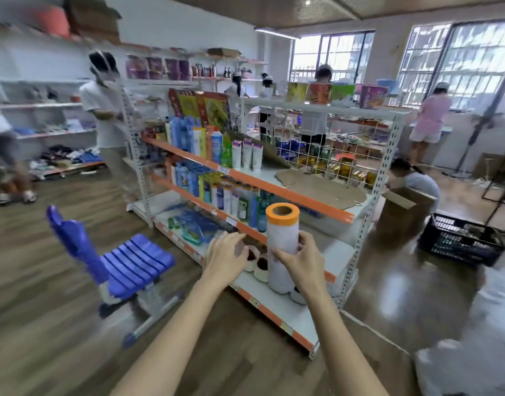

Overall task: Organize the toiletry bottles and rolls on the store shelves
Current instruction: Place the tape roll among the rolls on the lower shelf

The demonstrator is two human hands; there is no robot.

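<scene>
Right hand grips the tall roll, upright over the bottom shelf. Left hand is open, fingers on short rolls just beside it. Bottles fill the shelf above.

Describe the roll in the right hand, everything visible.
The roll is a tall white cylinder, seemingly plastic film, with an orange band at the top around a hollow brown cardboard core. It stands upright, held by the right hand around its middle, in front of the low shelf. Its base overlaps small rolls there; contact is unclear.
</scene>
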